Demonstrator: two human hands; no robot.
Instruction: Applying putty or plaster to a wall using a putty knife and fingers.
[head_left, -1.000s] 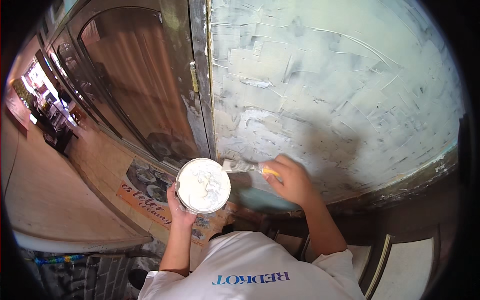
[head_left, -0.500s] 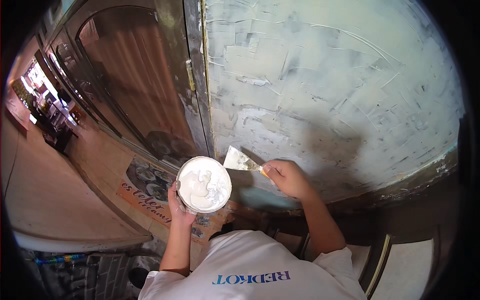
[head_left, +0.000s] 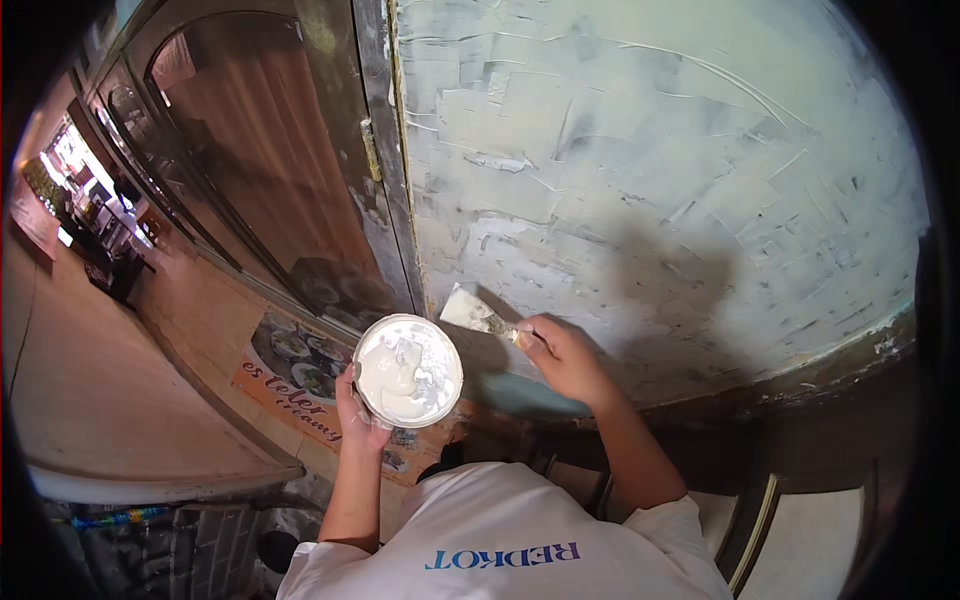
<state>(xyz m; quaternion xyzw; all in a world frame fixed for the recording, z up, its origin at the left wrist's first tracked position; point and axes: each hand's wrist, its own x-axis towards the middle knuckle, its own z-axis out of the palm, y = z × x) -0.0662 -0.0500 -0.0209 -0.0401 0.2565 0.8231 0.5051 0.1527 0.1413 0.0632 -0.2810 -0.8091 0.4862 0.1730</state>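
My left hand [head_left: 360,412] is closed on the side of a round tub [head_left: 458,398] of white, creamy filler [head_left: 395,375], smeared in soft ridges. My right hand [head_left: 562,358] grips the handle of a putty knife [head_left: 482,314], its wide blade coated with white filler. The blade points up and left, above the tub's right rim, close to the lower left of the wall [head_left: 640,170]. Whether the blade touches the wall I cannot tell. Overlapping pale grey-white filler strokes cover the wall.
Left of the wall stands a dark-framed door [head_left: 385,130] with a hinge [head_left: 371,150] and a curtained glass panel [head_left: 250,130]. A printed orange banner [head_left: 300,415] lies below. At the lower right are wooden panels [head_left: 800,540]; at the left, a large pale curved surface [head_left: 120,390].
My right hand and the putty knife have shifted slightly left. The filler's surface in the tub looks different, with a fresh scrape near the middle. The left hand stays nearly still.
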